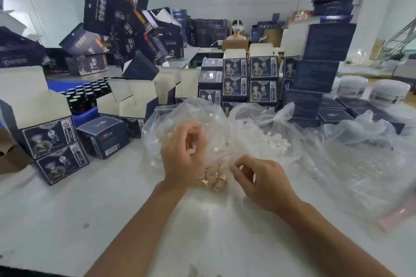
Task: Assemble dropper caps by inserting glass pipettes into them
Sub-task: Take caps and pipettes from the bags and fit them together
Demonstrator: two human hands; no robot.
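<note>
A person's two bare hands work over a white desk [67, 216] crowded with packaging. The left hand [182, 159] is raised with its fingers curled in front of a large clear plastic bag [171, 119], seemingly around a small white dropper cap [191, 149], though blur leaves the grip uncertain. The right hand [261, 182], just beside it and apart from it, has its fingers curled and pinched near the bag's lower edge; a thin glass pipette may be between them, but it is too faint to tell. Between the two hands lies a small cluster of tan rubber bulbs [216, 179] under the plastic. A second clear bag [258, 117] to the right holds a heap of small white caps [275, 141]. Dark navy printed cartons [248, 80] stand stacked behind the bags, with more open-flapped cartons [48, 136] at left. A blue plastic crate [87, 116] holds dark glass bottles [86, 93]. White round jars [389, 92] sit at far right. A second person [236, 31] sits in the background.
</note>
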